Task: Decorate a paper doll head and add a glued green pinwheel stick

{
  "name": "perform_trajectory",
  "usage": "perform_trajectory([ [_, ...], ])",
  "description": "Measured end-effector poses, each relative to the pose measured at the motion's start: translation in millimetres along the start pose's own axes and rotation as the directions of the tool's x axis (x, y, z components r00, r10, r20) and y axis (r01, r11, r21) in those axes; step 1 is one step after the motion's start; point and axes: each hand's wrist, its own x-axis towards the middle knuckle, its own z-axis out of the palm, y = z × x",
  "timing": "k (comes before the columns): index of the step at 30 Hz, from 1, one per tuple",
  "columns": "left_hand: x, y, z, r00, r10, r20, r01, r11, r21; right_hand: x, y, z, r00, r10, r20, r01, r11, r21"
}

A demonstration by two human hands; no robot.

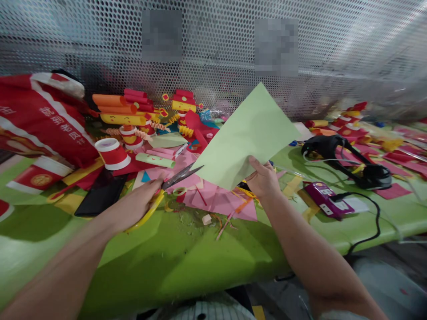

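Note:
In my left hand [143,200] is a pair of scissors [180,176] with yellow handles, its metal blades pointing right and slightly parted. The blade tips reach the lower left edge of a pale green sheet of paper [248,135]; whether they touch it I cannot tell. My right hand [263,178] pinches that sheet at its lower edge, thumb on the near face, and holds it tilted above the table. Beneath lie pink paper sheets [220,202] and small scraps. A rolled light green paper tube [155,160] with a drawn face lies behind the scissors.
Paper figures [122,119] and red paper cups [111,154] stand at the left, near a red bag [43,120] and a black phone [102,193]. To the right are a black headset [347,162] and a purple power adapter [328,200] with a cable. A perforated metal screen [216,49] rises behind the green table [187,262].

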Motion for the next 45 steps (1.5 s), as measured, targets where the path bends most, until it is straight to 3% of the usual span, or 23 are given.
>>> perform_trajectory([
  [10, 0.1, 1.5, 2.2, 0.999, 0.048, -0.012, -0.048, 0.999, 0.023, -2.8, 3.9, -1.2, 0.996, 0.048, 0.079, -0.048, 0.999, -0.005],
  [38, -1.8, 1.4, 0.1, 0.993, 0.118, -0.023, -0.115, 0.987, 0.117, -4.5, 2.5, 2.3, 0.997, 0.055, 0.048, -0.055, 0.998, 0.015],
  [42, -2.1, 1.9, -1.6, 0.997, 0.077, -0.002, -0.076, 0.986, 0.150, -3.3, 0.2, 1.6, 0.997, 0.060, 0.050, -0.060, 0.998, 0.004],
  [45, 0.0, 0.4, -5.0, 1.000, -0.011, -0.017, 0.014, 0.981, 0.196, -0.3, -1.4, -0.6, 1.000, -0.009, 0.003, 0.009, 1.000, -0.010],
])
